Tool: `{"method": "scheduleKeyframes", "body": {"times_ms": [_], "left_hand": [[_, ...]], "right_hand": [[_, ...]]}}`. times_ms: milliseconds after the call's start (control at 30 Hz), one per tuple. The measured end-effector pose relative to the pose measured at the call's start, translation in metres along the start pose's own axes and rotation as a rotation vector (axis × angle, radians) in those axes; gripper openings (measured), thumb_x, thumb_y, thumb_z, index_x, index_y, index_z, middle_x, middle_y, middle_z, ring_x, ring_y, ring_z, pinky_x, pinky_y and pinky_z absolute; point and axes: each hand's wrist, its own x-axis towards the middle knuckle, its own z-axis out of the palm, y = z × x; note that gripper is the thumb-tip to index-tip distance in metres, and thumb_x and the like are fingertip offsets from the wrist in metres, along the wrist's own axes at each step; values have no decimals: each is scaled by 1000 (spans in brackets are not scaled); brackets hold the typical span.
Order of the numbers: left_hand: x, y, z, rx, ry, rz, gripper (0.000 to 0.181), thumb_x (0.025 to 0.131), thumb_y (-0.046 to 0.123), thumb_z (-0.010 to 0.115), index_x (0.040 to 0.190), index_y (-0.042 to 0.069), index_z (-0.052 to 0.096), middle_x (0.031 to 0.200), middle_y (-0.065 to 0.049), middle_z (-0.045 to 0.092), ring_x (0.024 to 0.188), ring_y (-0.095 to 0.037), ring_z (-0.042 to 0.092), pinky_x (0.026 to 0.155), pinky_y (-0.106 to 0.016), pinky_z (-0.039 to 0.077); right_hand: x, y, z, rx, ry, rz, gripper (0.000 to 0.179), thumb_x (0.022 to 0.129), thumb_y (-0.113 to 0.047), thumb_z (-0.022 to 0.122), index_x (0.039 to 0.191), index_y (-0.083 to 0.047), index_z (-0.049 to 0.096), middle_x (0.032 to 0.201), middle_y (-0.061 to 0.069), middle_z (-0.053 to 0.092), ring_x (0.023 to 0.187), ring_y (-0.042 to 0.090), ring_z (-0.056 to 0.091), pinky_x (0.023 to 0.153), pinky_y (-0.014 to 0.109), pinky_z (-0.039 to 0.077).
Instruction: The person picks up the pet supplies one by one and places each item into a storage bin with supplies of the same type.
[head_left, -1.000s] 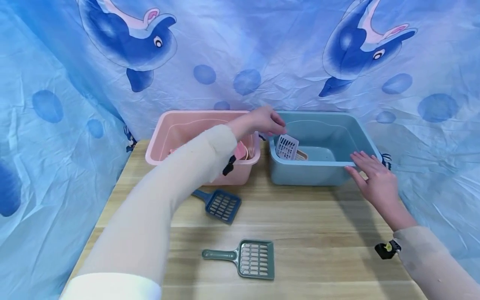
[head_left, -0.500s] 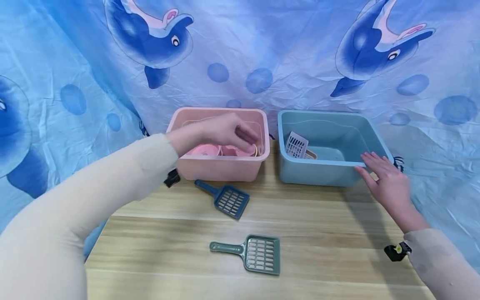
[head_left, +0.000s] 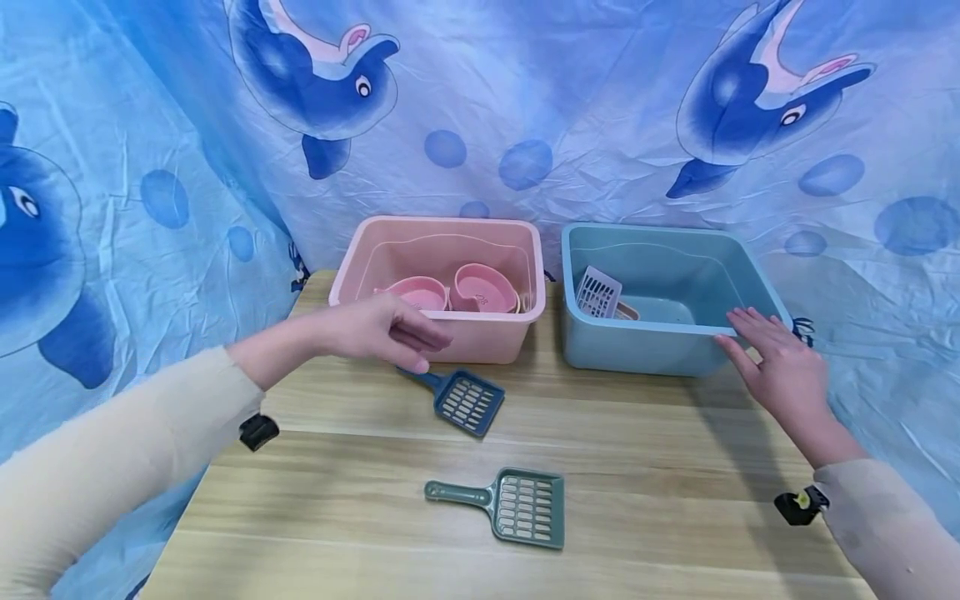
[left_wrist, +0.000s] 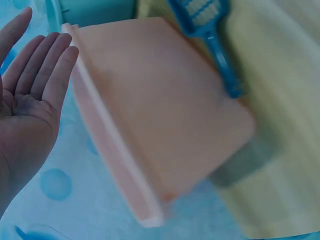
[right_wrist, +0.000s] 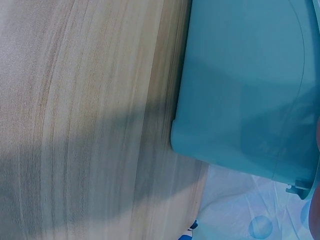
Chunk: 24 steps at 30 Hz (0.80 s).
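Note:
My left hand [head_left: 382, 331] hovers in front of the pink bin [head_left: 517, 337] and above the handle of a dark blue slotted litter scoop [head_left: 468, 402]. It holds nothing; its fingers look loosely extended, and the left wrist view shows a bare palm. On the front right corner of the blue bin [head_left: 637, 350] rests my right hand [head_left: 783, 367], fingers straight across the rim. Inside that bin, at the left, a pale lilac slotted scoop [head_left: 597, 292] leans over a beige piece [head_left: 626, 312]. Nearer me lies a green slotted litter scoop [head_left: 528, 507], handle to the left.
Two pink round-headed items [head_left: 486, 287] sit in the pink bin, partly hidden by its front wall. Both bins stand at the back of the wooden table [head_left: 337, 500]. A blue dolphin-print sheet [head_left: 600, 108] hangs behind and along the sides.
My left hand has moved from the left edge of the blue bin, across the pink bin, to in front of it. The right hand stays on the blue rim. The view has shifted slightly.

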Motion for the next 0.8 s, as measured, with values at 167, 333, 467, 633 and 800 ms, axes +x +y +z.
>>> {"method": "scheduleKeyframes", "body": {"times_ms": [167, 333, 467, 633, 800], "left_hand": [[-22, -29, 15, -118, 52, -79, 57, 97, 11, 81, 147, -5, 60, 147, -20, 65, 135, -37, 64, 105, -34, 58], [-35, -52, 27, -219, 101, -134, 59, 99, 12, 79, 150, -8, 55, 148, -23, 63, 137, -38, 62, 105, -35, 58], [-41, -68, 34, -245, 149, -159, 59, 100, 13, 78, 149, -8, 55, 148, -24, 62, 138, -40, 61, 105, -35, 58], [-44, -89, 43, -233, 220, -202, 57, 100, 13, 78, 149, -8, 56, 149, -27, 61, 139, -44, 58, 106, -35, 57], [-41, -108, 49, -225, 264, -232, 59, 100, 12, 78, 150, -8, 55, 151, -27, 59, 141, -40, 58, 108, -36, 56]], "right_hand": [[1, -1, 0, -3, -9, -1, 49, 95, -35, 81, 136, -8, 74, 134, 16, 73, 123, 42, 70, 113, 54, 50], [0, -1, -1, 7, -7, 2, 50, 97, -38, 79, 135, -7, 74, 133, 17, 73, 122, 43, 70, 117, 51, 48], [-1, -1, -1, 11, -6, 3, 53, 101, -47, 73, 135, -7, 74, 133, 17, 73, 122, 44, 70, 116, 52, 48], [-2, -1, 0, 16, 1, -1, 54, 100, -48, 73, 135, -6, 75, 132, 18, 73, 120, 44, 71, 121, 45, 45], [-1, -1, -1, 5, -1, 0, 54, 86, -21, 88, 136, -8, 74, 133, 17, 73, 120, 44, 71, 122, 39, 43]]}}
